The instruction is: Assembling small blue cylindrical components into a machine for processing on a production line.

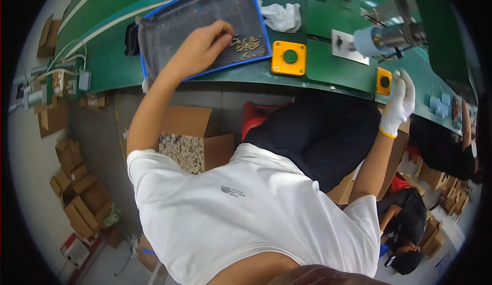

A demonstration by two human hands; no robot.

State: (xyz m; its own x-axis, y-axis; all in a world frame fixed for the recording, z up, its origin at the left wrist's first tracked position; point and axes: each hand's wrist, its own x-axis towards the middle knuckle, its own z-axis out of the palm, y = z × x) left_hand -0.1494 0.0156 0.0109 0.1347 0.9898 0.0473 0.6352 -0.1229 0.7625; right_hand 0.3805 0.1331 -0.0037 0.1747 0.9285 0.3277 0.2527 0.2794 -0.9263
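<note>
So closest in there's the worker's white T-shirt [246,182] and dark trousers [318,131], with a bit of red seat [252,112] peeking out and an open cardboard box [219,151] full of small pale bits on the left. Past that, the bare left hand [205,48] is over a blue-rimmed tray [197,16], fingers curled and thumb drawn in close, right beside a scatter of little brassy parts [247,44] near the tray's right end. Can't tell if it's actually pinching one. The gloved right hand [401,99] has its fingers pretty much straight, nothing in it that I can see, right by a yellow button box [384,81]; no idea whether they touch. A second yellow box with a green button [290,56] sits just beside the tray. Farther along the green bench, a light blue cylinder [366,40] sits over a metal plate [344,49], with some crumpled white stuff [282,17] behind the tray.
</note>
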